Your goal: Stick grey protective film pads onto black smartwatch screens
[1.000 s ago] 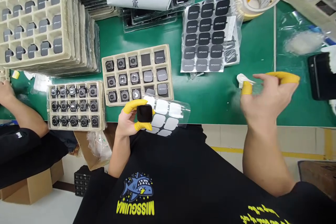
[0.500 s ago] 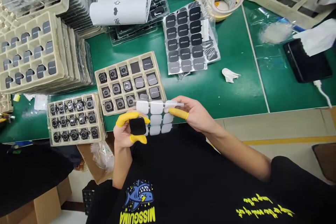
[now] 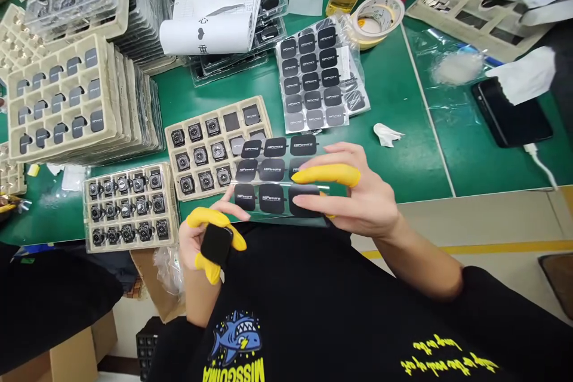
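Yellow finger cots cover some fingertips of both hands. My left hand (image 3: pixel 199 250) grips a black square watch body (image 3: pixel 216 243) between thumb and fingers, dark glossy face towards me. One of its fingers reaches the lower left edge of a clear sheet of black screen-protector stickers (image 3: pixel 271 199). My right hand (image 3: pixel 358 191) pinches that sheet at its right side, and the sheet is bent across the middle. Behind it lies a beige tray (image 3: pixel 170 158) of watch bodies, partly hidden by the sheet. Some of its pockets hold dark square pieces.
A second tray of watches (image 3: pixel 126 180) lies at left, beside a tall stack of trays (image 3: pixel 107 149). More sticker sheets (image 3: pixel 308 85), a tape roll (image 3: pixel 378 15), crumpled tissue (image 3: pixel 387 135) and a phone on a cable (image 3: pixel 514 113) are on the green table (image 3: pixel 416 158).
The sticker sheet has turned over in my right hand, so its black printed side shows instead of the pale one. My left hand has moved down and left with the watch body.
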`<move>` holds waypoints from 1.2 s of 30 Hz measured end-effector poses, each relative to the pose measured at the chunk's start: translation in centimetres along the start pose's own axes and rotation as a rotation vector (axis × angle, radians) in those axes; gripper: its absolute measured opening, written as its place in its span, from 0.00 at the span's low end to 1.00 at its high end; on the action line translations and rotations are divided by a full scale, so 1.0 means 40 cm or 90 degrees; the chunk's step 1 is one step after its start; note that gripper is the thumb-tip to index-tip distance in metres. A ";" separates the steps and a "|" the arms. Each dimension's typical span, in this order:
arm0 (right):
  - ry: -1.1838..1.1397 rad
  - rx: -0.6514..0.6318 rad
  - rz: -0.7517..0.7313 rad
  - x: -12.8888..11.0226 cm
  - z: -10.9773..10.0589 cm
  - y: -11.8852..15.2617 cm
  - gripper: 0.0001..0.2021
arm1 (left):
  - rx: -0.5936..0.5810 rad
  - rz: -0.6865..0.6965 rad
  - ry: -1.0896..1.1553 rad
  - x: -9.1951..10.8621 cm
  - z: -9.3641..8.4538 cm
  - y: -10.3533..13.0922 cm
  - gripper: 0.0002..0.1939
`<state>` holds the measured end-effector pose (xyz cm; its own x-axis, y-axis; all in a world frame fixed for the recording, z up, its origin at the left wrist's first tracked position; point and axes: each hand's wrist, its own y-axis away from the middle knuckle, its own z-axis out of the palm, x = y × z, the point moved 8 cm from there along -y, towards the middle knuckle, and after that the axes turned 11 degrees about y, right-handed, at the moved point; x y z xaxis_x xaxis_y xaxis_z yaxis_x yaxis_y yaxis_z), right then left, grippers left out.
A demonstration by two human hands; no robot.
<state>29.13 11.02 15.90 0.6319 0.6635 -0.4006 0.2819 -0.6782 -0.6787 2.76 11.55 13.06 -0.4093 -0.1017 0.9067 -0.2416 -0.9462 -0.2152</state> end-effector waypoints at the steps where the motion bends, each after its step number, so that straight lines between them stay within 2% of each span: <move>1: 0.007 0.004 -0.013 -0.008 0.000 -0.005 0.17 | -0.015 -0.012 0.013 -0.006 0.011 0.000 0.16; 4: -0.026 0.005 -0.025 -0.016 0.007 -0.011 0.15 | -0.027 -0.036 0.099 -0.021 0.027 0.004 0.17; 7: -0.096 -0.009 -0.012 -0.008 0.017 -0.005 0.17 | -0.072 -0.075 0.184 -0.043 0.040 0.011 0.26; 9: -0.180 -0.035 0.020 0.003 0.025 0.007 0.20 | -0.102 -0.088 0.186 -0.055 0.041 0.017 0.32; 13: -0.426 -0.116 0.279 0.056 0.059 0.055 0.23 | -0.122 -0.057 0.122 -0.054 0.033 0.020 0.32; 16: -0.473 -0.200 0.398 0.054 0.092 0.092 0.43 | -0.198 -0.028 0.063 -0.042 0.054 0.012 0.34; 18: -0.436 -0.263 0.455 0.051 0.118 0.112 0.49 | -0.231 -0.013 0.005 -0.035 0.063 0.005 0.34; 21: -0.414 -0.308 0.526 0.053 0.149 0.133 0.47 | -0.266 -0.002 -0.053 -0.028 0.071 0.000 0.35; 27: -0.436 -0.335 0.529 0.051 0.171 0.144 0.46 | -0.283 -0.007 -0.098 -0.023 0.069 0.007 0.35; 31: -0.415 -0.327 0.537 0.058 0.167 0.147 0.38 | -0.298 -0.018 -0.121 -0.019 0.072 0.011 0.34; 36: -0.500 -0.294 0.555 0.058 0.182 0.137 0.28 | -0.316 -0.022 -0.192 -0.023 0.076 0.010 0.33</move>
<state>26.86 11.14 6.78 0.1807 -0.1575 -0.9708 0.3138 -0.9263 0.2087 5.71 10.34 13.22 -0.1436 -0.2254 0.9636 -0.6640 -0.7001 -0.2627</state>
